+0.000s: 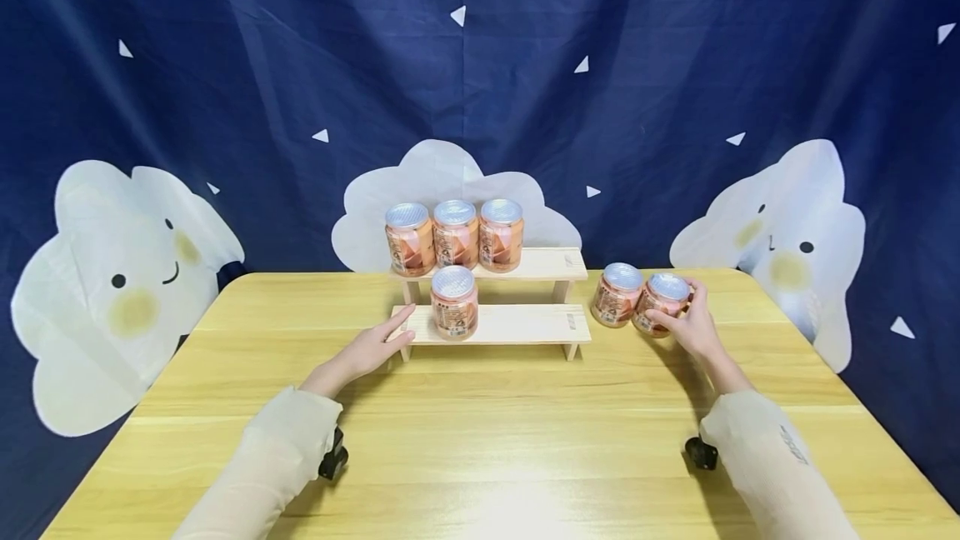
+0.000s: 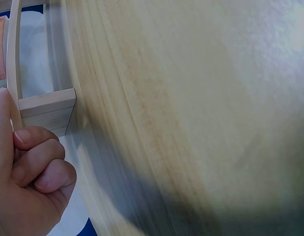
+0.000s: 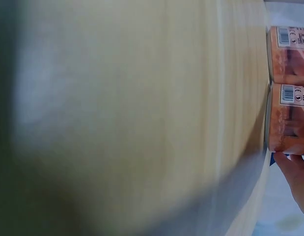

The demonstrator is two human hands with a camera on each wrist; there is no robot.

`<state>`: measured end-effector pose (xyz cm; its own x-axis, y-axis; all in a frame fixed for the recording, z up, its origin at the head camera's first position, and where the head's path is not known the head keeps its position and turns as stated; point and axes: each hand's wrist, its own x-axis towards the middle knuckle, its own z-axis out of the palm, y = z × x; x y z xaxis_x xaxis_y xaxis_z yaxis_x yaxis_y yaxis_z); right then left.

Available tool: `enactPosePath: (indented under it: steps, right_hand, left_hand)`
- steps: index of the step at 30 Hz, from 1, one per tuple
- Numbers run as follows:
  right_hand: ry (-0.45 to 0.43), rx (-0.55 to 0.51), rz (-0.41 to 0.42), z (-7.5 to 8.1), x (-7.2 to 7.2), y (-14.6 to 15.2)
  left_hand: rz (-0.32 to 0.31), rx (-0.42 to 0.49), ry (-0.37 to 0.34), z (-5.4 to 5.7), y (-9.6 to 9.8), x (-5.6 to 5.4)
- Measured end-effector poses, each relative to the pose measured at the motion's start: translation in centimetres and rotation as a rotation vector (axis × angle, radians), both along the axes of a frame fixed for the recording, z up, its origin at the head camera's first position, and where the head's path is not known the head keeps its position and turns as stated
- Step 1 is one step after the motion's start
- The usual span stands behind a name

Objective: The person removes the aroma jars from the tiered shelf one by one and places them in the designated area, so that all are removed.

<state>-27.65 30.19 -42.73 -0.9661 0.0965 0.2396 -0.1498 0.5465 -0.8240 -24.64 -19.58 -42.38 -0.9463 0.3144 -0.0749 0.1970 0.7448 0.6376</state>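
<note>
My right hand [image 1: 693,325] grips the right-hand one of two tin-lidded jars [image 1: 660,304] standing side by side on the table, thumb in front and fingers behind. The other jar [image 1: 617,296] stands against its left side. My left hand [image 1: 369,348] holds the left end of a two-tier wooden stand [image 1: 532,325]; in the left wrist view its lower fingers [image 2: 41,157] curl beside the stand's leg [image 2: 48,105]. One jar [image 1: 454,303] stands on the lower tier near that hand. Three more jars [image 1: 456,236] line the upper tier's left part.
The light wooden table [image 1: 525,432] runs back to a dark blue curtain [image 1: 525,65] printed with white clouds. A bare stretch of the upper tier [image 1: 551,263] lies right of its jars. Black wrist cameras [image 1: 702,452] hang under both sleeves.
</note>
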Motion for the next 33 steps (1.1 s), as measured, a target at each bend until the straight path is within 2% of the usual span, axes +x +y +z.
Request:
enactPosePath:
  steps: [10, 15, 19, 28, 33]
  right_hand:
    - [0.008, 0.04, 0.024, 0.2, -0.3, 0.3]
    - [0.02, 0.022, 0.056, 0.4, -0.1, 0.6]
    - [0.046, -0.014, 0.057, 1.4, 0.4, 0.7]
    - [0.18, -0.033, -0.037, 3.8, 1.3, -0.4]
    - [0.229, -0.055, 0.005, 4.5, 1.6, -2.8]
  left_hand:
    - [-0.005, 0.002, 0.002, 0.0, 0.2, 0.0]
    - [-0.005, 0.0, 0.0, 0.0, 0.1, -0.1]
    - [0.0, 0.003, -0.004, 0.0, 0.0, -0.1]
    - [-0.002, 0.004, 0.004, -0.3, -0.2, -0.1]
    - [-0.005, 0.002, 0.003, -0.2, -0.1, -0.1]
